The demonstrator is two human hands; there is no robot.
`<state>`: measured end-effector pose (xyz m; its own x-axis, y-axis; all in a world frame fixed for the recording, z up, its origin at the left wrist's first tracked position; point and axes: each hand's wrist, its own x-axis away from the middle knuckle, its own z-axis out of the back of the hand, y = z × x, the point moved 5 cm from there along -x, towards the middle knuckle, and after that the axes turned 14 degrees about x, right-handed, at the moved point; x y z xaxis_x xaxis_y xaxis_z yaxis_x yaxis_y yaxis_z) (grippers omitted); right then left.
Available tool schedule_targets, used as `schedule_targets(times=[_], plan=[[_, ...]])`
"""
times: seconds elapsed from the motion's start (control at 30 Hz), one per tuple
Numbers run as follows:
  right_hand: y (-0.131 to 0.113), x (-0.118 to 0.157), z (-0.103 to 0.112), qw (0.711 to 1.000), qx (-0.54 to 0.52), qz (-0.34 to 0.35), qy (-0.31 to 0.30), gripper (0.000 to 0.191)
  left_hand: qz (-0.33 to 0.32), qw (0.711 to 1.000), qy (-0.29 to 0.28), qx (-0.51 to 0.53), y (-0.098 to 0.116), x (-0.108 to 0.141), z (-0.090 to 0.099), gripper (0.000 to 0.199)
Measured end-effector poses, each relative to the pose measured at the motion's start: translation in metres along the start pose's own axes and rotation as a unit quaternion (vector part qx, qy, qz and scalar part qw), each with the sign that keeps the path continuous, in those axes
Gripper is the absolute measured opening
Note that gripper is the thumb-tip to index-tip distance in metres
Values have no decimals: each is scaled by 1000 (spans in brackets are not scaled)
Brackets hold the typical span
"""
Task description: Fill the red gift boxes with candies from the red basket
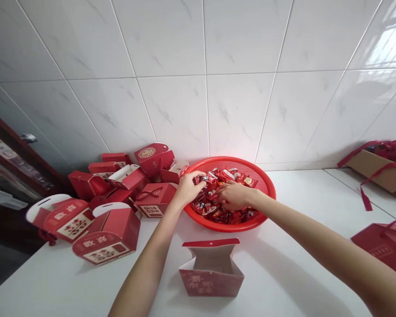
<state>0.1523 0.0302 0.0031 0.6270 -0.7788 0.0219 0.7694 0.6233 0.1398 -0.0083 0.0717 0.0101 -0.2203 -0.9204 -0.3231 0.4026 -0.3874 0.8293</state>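
Observation:
A round red plastic basket (269, 185) with a perforated wall holds a heap of red-wrapped candies (214, 207). At its left side, my left hand (190, 188) curls its fingers and thumb round a wrapped candy (200, 179). My right hand (235, 196) reaches in from the right, fingers bent down among the candies; what they grip, if anything, is hidden. In front of the basket stands a red gift box (211, 281), its top open and its pale inside showing. Neither hand touches that box.
Several red gift boxes (110, 233) crowd the left of the white table (165, 290), some with flaps up. On the right are a brown cardboard box (372, 169) with red ribbons and another red box (379, 246). A tiled wall (237, 114) rises behind.

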Motion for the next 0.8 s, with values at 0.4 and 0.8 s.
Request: schedule_targets(times=[0.4, 0.8], plan=[[34, -9, -13, 990, 51, -121, -44, 20, 9, 999, -28, 31, -9, -3, -3, 32], [26, -12, -8, 992, -35, -117, 37, 27, 3, 997, -28, 72, -6, -2, -4, 28]])
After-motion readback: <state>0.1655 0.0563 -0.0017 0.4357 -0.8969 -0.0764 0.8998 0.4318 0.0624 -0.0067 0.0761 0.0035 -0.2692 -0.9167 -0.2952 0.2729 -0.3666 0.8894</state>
